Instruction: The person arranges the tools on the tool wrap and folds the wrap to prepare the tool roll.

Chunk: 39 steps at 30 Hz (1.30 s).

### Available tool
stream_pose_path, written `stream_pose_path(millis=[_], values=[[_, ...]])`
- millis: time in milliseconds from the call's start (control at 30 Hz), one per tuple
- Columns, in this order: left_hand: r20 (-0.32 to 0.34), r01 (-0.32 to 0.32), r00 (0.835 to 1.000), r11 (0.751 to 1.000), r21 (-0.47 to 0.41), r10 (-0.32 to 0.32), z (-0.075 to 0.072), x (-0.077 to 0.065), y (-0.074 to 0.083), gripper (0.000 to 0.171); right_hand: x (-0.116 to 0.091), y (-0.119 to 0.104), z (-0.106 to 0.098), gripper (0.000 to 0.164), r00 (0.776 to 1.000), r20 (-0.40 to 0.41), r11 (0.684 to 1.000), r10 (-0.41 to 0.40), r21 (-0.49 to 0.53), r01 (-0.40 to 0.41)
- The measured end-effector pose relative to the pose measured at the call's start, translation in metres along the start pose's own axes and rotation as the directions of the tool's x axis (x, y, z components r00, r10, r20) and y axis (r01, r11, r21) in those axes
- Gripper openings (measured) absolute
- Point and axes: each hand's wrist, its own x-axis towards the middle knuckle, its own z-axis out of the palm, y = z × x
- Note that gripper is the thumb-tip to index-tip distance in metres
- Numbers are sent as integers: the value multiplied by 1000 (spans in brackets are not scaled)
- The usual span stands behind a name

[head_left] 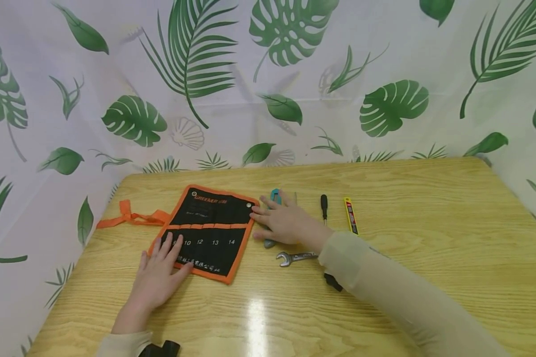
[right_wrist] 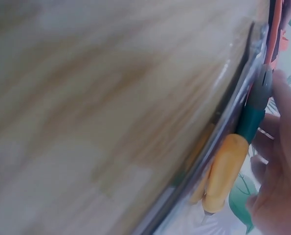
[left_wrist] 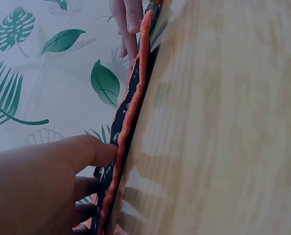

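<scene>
Hands lie flat: left hand [head_left: 158,275] on pouch [head_left: 205,230] corner, right hand [head_left: 283,223] at its edge.

Fingers [left_wrist: 99,152] on orange-edged pouch [left_wrist: 130,105] — tabletop [left_wrist: 223,122]

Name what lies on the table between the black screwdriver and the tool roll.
In the head view, the right hand lies between the black screwdriver and the tool roll, covering a teal-handled tool; its fingertips touch the roll's edge.
</scene>
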Motion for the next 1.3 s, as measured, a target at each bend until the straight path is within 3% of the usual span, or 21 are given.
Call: stream_pose_path(millis=[233,433,800,1300], values=[[4,11,1000,1000,10,-11,-4,-1,-2,77,-4,2,0,68,986,-34,979,-162,117,165],[13,28,1000,999,20,-28,-6,3,-7,82,-8,0,-1,68,975,-30,965,-219,140,221],[24,12,1000,999,35,-13,-8,9,-10,86,-12,-8,-1,71,976,2,972,-219,88,218],[2,6,1000,998,56,-6,-9,13,-12,78,-22,-19,-1,70,976,37,974,-215,80,212]])
